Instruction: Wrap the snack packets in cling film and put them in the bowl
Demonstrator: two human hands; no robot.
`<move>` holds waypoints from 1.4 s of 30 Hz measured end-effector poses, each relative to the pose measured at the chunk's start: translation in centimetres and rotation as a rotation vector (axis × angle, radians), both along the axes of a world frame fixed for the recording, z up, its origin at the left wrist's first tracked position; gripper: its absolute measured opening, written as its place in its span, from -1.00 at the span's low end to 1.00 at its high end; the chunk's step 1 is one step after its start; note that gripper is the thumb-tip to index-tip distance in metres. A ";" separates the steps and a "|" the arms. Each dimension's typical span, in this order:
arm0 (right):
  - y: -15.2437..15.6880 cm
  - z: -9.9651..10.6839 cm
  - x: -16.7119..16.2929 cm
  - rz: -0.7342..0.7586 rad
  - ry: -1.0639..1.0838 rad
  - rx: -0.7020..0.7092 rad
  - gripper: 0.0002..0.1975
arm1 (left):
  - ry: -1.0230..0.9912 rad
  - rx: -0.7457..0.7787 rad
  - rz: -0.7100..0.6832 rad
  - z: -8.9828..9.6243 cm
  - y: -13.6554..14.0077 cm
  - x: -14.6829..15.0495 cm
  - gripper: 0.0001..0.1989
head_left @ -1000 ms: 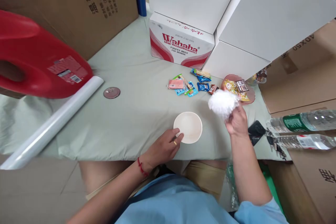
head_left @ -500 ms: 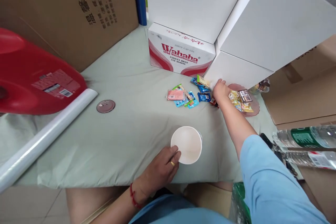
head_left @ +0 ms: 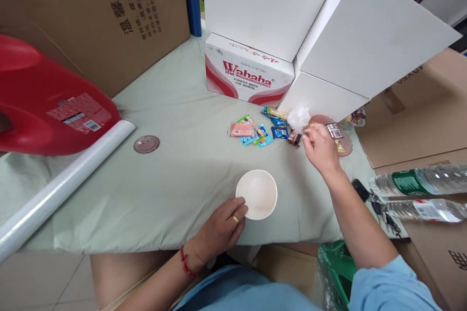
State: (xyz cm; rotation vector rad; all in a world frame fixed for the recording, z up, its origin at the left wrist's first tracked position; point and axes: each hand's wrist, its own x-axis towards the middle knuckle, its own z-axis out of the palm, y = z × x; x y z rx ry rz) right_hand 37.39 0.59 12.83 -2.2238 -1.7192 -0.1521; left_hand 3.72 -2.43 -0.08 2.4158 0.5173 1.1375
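Observation:
A white paper cup (head_left: 257, 195) stands near the table's front edge, its wide mouth facing up. My left hand (head_left: 224, 221) pinches the near left of its rim, thumb and fingers closed. My right hand (head_left: 321, 149) is over the left part of a pinkish plate (head_left: 348, 141) that holds small wrapped snacks. Its fingers are bent together; whatever is between them is hidden. Just beyond the fingertips lies crumpled clear plastic (head_left: 298, 117), with a dark red packet (head_left: 294, 137) beside it. Blue packets (head_left: 279, 132) and a pink packet (head_left: 242, 129) lie farther left.
White boxes, including a Wahaba-style lettered carton (head_left: 248, 75), stand at the back. A red jug (head_left: 54, 102), a plastic film roll (head_left: 69, 184) and a round lid (head_left: 146, 144) are on the left. Bottles (head_left: 419, 181) and keys (head_left: 385, 216) lie right.
My right hand has drawn back toward me and slightly right, uncovering the crumpled plastic and now covering part of the plate. My left hand stays on the cup.

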 end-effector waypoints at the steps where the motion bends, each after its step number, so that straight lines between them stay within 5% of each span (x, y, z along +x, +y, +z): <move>1: -2.3 0.2 -1.0 0.148 0.105 -0.007 -0.69 | -0.002 -0.026 -0.007 0.1 -0.1 0.0 -0.69; 5: -10.5 -0.3 -5.2 0.613 0.359 -0.207 -0.59 | -0.024 -0.162 -0.078 1.0 -0.8 0.0 -0.66; 8: -14.8 -1.7 -7.4 0.646 0.226 -0.260 -0.55 | -0.039 -0.219 -0.166 1.9 -1.9 0.6 -0.67; 12: -17.9 -2.9 -7.1 0.504 0.145 -0.188 -0.73 | -0.031 -0.185 -0.204 2.4 -3.4 1.7 -0.64; 15: -19.9 -2.2 -5.1 0.382 0.193 -0.133 -0.77 | -0.013 -0.129 -0.090 1.6 -3.1 1.5 -0.57; 20: -24.2 -0.2 -1.0 -0.088 0.236 0.000 -0.81 | 0.109 0.015 0.245 -1.3 0.2 -1.6 -0.80; 23: -25.7 0.5 2.0 -0.350 0.182 -0.041 -0.70 | 0.201 0.056 0.308 -2.3 1.7 -3.2 -0.86; 26: -23.7 1.8 6.6 -0.536 0.031 -0.143 -0.66 | 0.239 0.104 0.280 -2.3 2.1 -3.3 -0.88; 29: -17.4 4.5 13.2 -0.682 -0.143 -0.169 -0.70 | 0.284 0.167 0.261 -1.8 2.0 -2.7 -0.88; 35: -3.6 9.3 24.7 -0.654 -0.068 0.180 -0.45 | 0.331 0.219 0.253 -1.5 2.0 -2.4 -0.88; 38: -2.2 7.6 25.4 -0.566 0.062 0.277 -0.39 | 0.335 0.219 0.252 -1.5 2.0 -2.4 -0.90; 42: -6.1 0.9 23.1 -0.450 0.246 0.319 -0.54 | 0.332 0.203 0.257 -1.7 1.9 -2.3 -0.90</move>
